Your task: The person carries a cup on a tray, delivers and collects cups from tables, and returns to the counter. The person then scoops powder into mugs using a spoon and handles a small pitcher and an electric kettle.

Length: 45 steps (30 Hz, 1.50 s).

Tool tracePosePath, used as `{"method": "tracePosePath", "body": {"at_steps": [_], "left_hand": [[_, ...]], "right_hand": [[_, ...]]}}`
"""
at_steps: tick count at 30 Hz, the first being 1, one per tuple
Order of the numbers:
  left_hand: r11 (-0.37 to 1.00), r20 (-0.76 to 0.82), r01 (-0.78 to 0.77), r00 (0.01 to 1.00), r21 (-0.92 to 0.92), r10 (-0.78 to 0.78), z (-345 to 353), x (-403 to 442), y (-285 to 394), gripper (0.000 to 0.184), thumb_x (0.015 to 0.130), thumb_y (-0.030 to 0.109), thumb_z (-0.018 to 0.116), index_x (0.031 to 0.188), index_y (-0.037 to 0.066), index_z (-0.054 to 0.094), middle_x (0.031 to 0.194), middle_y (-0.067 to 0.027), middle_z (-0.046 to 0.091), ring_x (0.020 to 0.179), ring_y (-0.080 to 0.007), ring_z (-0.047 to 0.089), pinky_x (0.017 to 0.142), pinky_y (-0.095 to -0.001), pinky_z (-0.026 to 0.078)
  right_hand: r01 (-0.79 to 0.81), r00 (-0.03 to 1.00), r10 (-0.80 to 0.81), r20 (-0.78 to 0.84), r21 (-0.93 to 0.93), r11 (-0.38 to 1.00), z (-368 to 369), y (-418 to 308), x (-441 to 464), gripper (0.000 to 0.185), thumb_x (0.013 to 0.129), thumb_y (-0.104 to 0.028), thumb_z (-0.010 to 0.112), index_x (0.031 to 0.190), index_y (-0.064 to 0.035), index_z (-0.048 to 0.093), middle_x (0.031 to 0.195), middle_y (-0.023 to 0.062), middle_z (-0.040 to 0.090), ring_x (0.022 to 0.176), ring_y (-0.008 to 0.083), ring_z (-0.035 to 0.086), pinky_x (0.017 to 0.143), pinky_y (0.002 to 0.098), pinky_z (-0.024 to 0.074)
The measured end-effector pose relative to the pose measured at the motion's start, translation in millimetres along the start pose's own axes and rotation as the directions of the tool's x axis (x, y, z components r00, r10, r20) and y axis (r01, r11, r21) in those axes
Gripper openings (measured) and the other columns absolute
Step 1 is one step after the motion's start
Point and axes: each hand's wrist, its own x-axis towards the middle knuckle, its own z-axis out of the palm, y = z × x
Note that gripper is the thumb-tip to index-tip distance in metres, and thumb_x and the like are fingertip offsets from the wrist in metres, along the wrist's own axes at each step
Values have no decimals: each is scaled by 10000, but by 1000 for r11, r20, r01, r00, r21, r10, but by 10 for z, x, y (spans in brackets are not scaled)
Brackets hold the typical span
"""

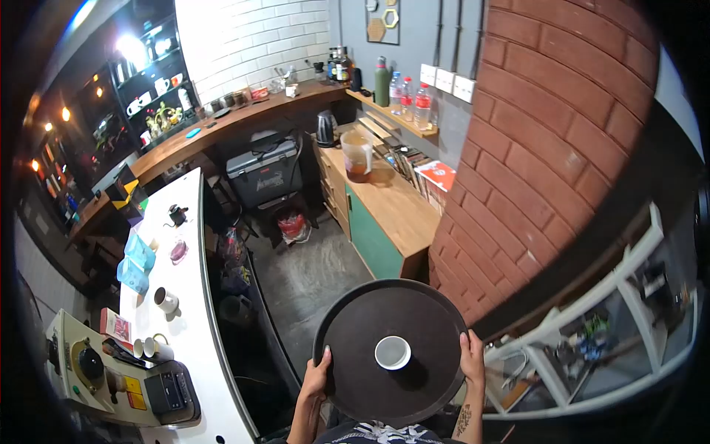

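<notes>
The person's left hand (314,379) and right hand (473,360) grip opposite edges of a round dark serving tray (362,318), fingers closed around the rim and partly hidden. A small white cup (393,353) stands on it between both hands' fingers. Left of the left fingers, a white table (194,333) carries a mug (167,300).

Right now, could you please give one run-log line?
left hand: holds round tray | right hand: holds round tray | white cup: on round tray
</notes>
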Motion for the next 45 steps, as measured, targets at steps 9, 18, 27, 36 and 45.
{"method": "tracePosePath", "body": {"at_steps": [9, 18, 27, 36, 45], "left_hand": [[978, -92, 29, 995, -208, -49, 483, 979, 300, 513, 980, 399, 565, 1202, -63, 582, 1081, -153, 666, 942, -239, 656, 782, -363, 544], [972, -23, 65, 997, -225, -72, 690, 2871, 713, 538, 976, 421, 562, 1220, -59, 558, 1120, -162, 645, 976, -262, 643, 812, -404, 544], [986, -126, 106, 988, 131, -89, 852, 5147, 1234, 601, 930, 504, 608, 1137, -60, 628, 916, -111, 683, 794, -180, 630, 676, -330, 508], [924, -48, 265, 964, 276, -262, 1256, 6378, 1186, 674, 882, 526, 661, 1168, -81, 594, 1025, -156, 651, 839, -228, 634, 708, -350, 522], [934, 116, 316, 934, 167, -337, 1633, 6765, 996, 912, 835, 606, 668, 1381, -41, 331, 1259, -208, 533, 1044, -302, 604, 767, -401, 545]], "right_hand": [[-193, 976, 152, 158, 289, 938, 358, 734, 1514, 525, 1015, -255, 516, 1365, 123, 415, 1375, 216, 496, 1293, 235, 450, 1086, 344, 334], [-318, 948, 291, 130, 328, 889, 1195, 1117, 2801, 480, 1021, -150, 464, 1451, 25, 345, 1504, 181, 361, 1387, 274, 347, 1126, 373, 289], [-517, 837, 523, -164, 82, 852, 2584, 1534, 4228, 412, 963, -32, 444, 1366, 50, 428, 1384, 232, 468, 1308, 331, 443, 1086, 401, 348], [-569, 798, 405, -446, -340, 749, 2715, 1694, 4883, 466, 810, -95, 615, 1246, 45, 527, 1194, 246, 534, 1182, 375, 489, 1044, 449, 379], [-371, 920, 196, -339, -593, 715, 2612, 1024, 5120, 621, 734, -81, 684, 1318, -25, 481, 1236, 202, 450, 1236, 389, 406, 1057, 464, 353]]}}
